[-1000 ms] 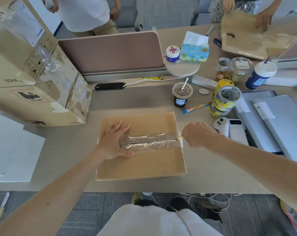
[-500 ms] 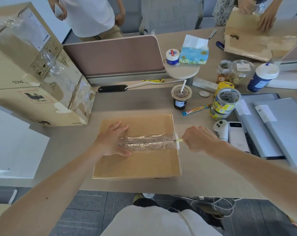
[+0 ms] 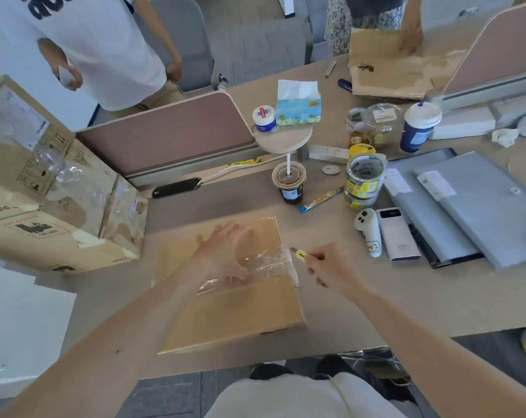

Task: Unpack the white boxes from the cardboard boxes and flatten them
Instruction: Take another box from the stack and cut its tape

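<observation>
My left hand (image 3: 225,251) motion-blurred, fingers spread flat on the cardboard box (image 3: 234,315), fingers of my right hand (image 3: 328,268) pinching a small yellow cutter (image 3: 301,254) just beside the box's right edge, box lying closed at the near edge of the desk (image 3: 376,303), wrinkled clear tape (image 3: 270,263) across its seam

Plenty of bare table (image 3: 406,303) to the right of the flat cardboard box (image 3: 231,315), only the right hand (image 3: 331,267) with its yellow cutter (image 3: 300,254) sits in that gap. Left side's tight, the big cardboard box (image 3: 44,212) stands near that corner. Further back a coffee cup (image 3: 288,182), snack stick (image 3: 320,200), tape rolls (image 3: 364,179), white controller (image 3: 367,230) and power bank (image 3: 397,239) crowd the way.
</observation>
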